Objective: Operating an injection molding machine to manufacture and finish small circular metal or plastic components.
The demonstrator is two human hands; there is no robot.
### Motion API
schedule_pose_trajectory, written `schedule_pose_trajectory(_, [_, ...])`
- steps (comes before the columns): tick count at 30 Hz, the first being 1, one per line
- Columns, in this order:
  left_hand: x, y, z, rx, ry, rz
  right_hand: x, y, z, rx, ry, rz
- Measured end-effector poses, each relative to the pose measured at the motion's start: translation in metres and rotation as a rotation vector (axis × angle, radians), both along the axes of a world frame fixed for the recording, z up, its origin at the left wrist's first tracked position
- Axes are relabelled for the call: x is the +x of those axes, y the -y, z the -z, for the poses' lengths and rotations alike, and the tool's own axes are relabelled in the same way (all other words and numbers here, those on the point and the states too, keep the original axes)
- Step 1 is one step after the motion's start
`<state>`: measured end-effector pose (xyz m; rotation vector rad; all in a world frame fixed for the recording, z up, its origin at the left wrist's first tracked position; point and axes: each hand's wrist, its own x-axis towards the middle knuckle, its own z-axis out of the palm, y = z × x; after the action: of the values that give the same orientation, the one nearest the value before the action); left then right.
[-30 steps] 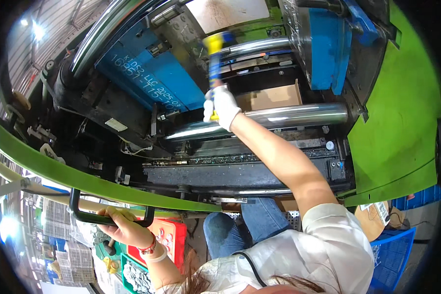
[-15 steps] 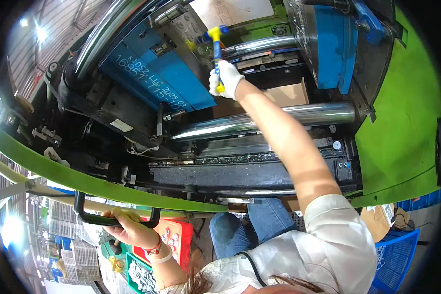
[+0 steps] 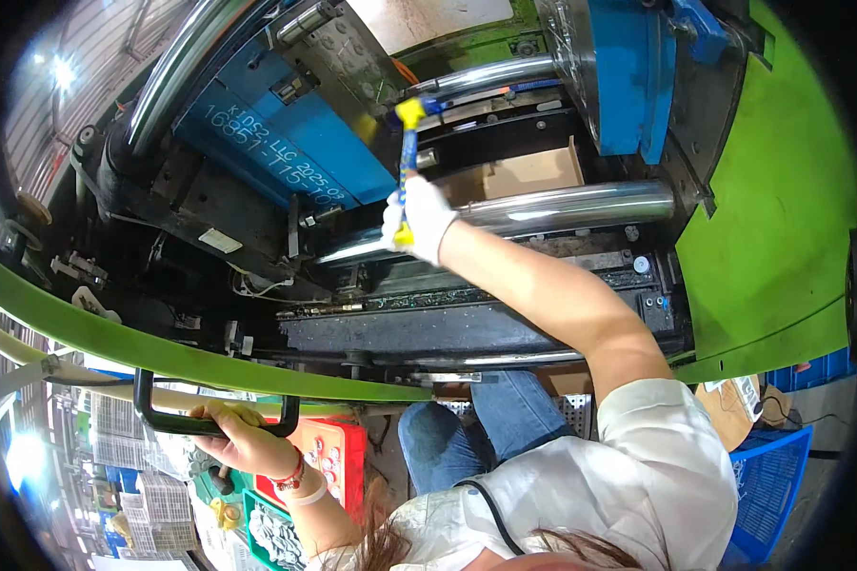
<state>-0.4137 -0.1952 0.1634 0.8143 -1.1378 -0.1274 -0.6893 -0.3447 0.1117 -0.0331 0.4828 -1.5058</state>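
Observation:
My right hand point(image 3: 419, 219), in a white glove, is closed round the handle of a yellow and blue hammer point(image 3: 410, 143). The hammer points away from me, its head up beside the grey metal mould face point(image 3: 348, 57) bolted to a blue block point(image 3: 286, 133). I cannot tell whether the head touches that face; a blurred yellow patch shows on the metal there. Bare, with a red bracelet at the wrist, my left hand point(image 3: 243, 440) wraps round a black handle point(image 3: 148, 404) on the green machine door edge point(image 3: 209, 366).
Polished steel bars point(image 3: 581, 211) cross the machine opening. Cardboard point(image 3: 533, 171) lies between them. Another blue block point(image 3: 624, 76) stands at the right. Below the door are a red tray point(image 3: 350, 457), a green bin point(image 3: 271, 533) of grey parts and a blue basket point(image 3: 771, 495).
My right hand has drawn back toward me and a little left with the hammer. The view has shifted slightly. My left hand keeps its hold on the black handle.

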Motion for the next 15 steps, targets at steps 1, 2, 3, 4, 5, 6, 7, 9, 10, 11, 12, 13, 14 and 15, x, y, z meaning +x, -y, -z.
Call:
schedule_pose_trajectory(1, [0.000, 0.000, 0.000, 0.001, 0.009, -0.012, 0.000, -0.003, 0.001, 0.073, 0.124, -0.179])
schedule_pose_trajectory(2, [0.000, 0.001, -0.001, 0.006, 0.014, -0.028, -0.006, -0.003, 0.003, -0.020, 0.107, -0.141])
schedule_pose_trajectory(3, [-0.001, 0.000, -0.001, 0.017, 0.018, -0.048, -0.014, -0.003, 0.005, -0.051, 0.158, -0.119])
schedule_pose_trajectory(4, [-0.001, 0.000, -0.001, 0.021, 0.017, -0.048, -0.022, -0.001, 0.007, -0.030, 0.135, -0.157])
schedule_pose_trajectory(5, [-0.001, 0.000, -0.001, 0.008, 0.021, -0.039, -0.028, 0.002, 0.007, -0.022, 0.078, -0.098])
schedule_pose_trajectory(6, [-0.001, 0.000, -0.001, -0.002, 0.026, -0.031, -0.030, 0.003, 0.009, -0.071, -0.068, -0.035])
schedule_pose_trajectory(7, [-0.002, 0.000, 0.000, 0.002, 0.027, -0.032, -0.037, 0.008, 0.008, -0.071, -0.079, 0.043])
schedule_pose_trajectory(9, [-0.002, 0.000, -0.001, 0.005, 0.003, -0.026, -0.054, 0.022, -0.002, -0.158, -0.039, 0.103])
schedule_pose_trajectory(10, [-0.002, 0.000, 0.000, 0.009, 0.004, -0.052, -0.057, 0.031, -0.008, -0.099, -0.059, 0.217])
schedule_pose_trajectory(11, [-0.001, 0.000, 0.000, 0.014, 0.010, -0.061, -0.059, 0.038, -0.014, -0.101, -0.068, 0.317])
schedule_pose_trajectory(12, [-0.001, 0.001, -0.001, 0.009, 0.013, -0.054, -0.060, 0.045, -0.018, -0.094, -0.024, 0.363])
schedule_pose_trajectory(13, [0.000, 0.001, -0.001, 0.009, 0.012, -0.073, -0.057, 0.051, -0.021, -0.087, 0.050, 0.298])
schedule_pose_trajectory(14, [0.001, 0.002, -0.001, 0.012, 0.014, -0.061, -0.055, 0.055, -0.022, -0.108, 0.095, 0.316])
schedule_pose_trajectory(15, [0.002, 0.003, 0.000, 0.014, -0.002, -0.038, -0.047, 0.058, -0.021, -0.027, -0.021, 0.194])
